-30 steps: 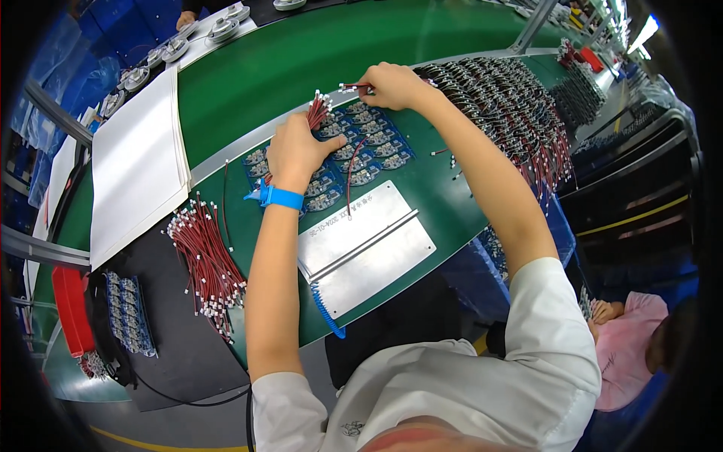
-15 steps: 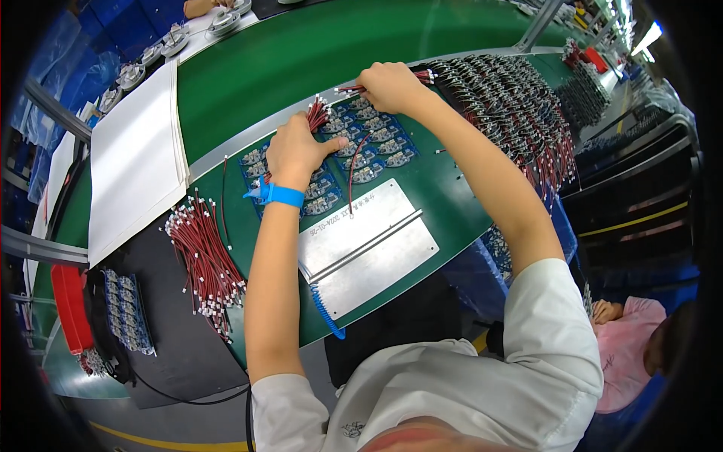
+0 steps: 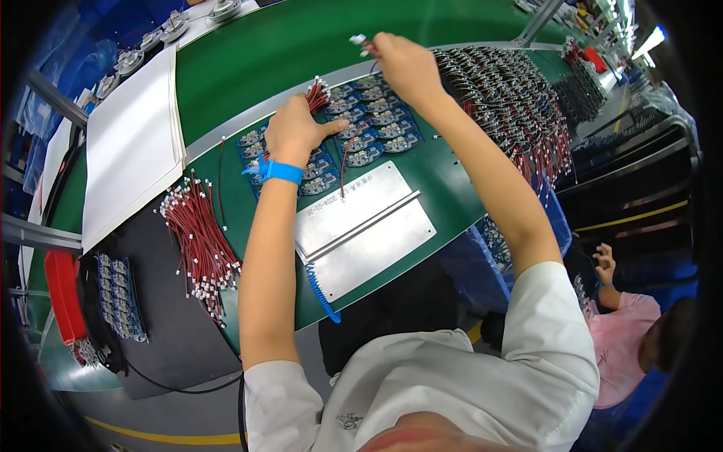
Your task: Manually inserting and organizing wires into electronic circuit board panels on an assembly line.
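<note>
My left hand (image 3: 294, 134), with a blue wrist strap (image 3: 276, 170), is closed round a bundle of red wire leads (image 3: 319, 93) with white plugs; its thumb points to the right. Beneath it lie panels of blue circuit boards (image 3: 318, 181), partly hidden by the hand. Farther off, my right hand (image 3: 408, 66) is raised past a second panel of circuit boards (image 3: 388, 117). Its fingers are closed on a few wire leads (image 3: 366, 47), whose white plugs stick out to the left. One loose red lead (image 3: 345, 162) lies across that panel toward a metal plate (image 3: 364, 230).
A pile of red leads (image 3: 197, 241) lies on a black mat at left, near stacked circuit boards (image 3: 120, 297) and white sheets (image 3: 132, 143). At right sits a large heap of wired boards (image 3: 504, 98) above a blue bin (image 3: 482, 260). A co-worker (image 3: 621, 331) is at far right.
My right hand has moved up and away from the boards, carrying the wire leads. My left hand stays at the bundle. The co-worker's hand has risen.
</note>
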Tool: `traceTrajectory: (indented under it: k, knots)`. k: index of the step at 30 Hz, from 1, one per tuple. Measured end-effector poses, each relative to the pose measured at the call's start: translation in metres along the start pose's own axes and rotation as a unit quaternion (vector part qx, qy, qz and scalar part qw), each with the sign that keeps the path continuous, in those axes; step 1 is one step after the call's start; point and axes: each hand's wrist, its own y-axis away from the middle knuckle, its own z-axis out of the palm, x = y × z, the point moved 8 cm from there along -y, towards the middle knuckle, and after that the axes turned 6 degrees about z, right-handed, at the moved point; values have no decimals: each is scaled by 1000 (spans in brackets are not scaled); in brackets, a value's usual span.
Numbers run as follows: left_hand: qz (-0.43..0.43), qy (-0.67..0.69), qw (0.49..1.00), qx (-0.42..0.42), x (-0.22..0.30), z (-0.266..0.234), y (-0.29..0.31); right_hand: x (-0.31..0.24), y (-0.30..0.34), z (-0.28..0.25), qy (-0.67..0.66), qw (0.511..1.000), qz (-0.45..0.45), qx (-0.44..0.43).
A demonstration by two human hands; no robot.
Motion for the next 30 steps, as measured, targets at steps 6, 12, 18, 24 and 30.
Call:
traceTrajectory:
  k: [6,12,18,24,30]
  knots:
    - [-11,1,1000,-15,-5,1,1,-22,-19,-59,-159,987,-6,16]
    - [-8,-7,1000,-10,-11,6,0,-131,67,-31,-155,890,-243,-352]
    - [26,89,995,37,-22,-9,-18,-128,77,-13,-193,858,-215,-423]
    - [56,52,995,67,-29,-11,-8,-124,68,-24,-214,885,-171,-376]
    - [-15,-73,996,44,3,-10,7,-39,17,-62,-427,854,144,-259]
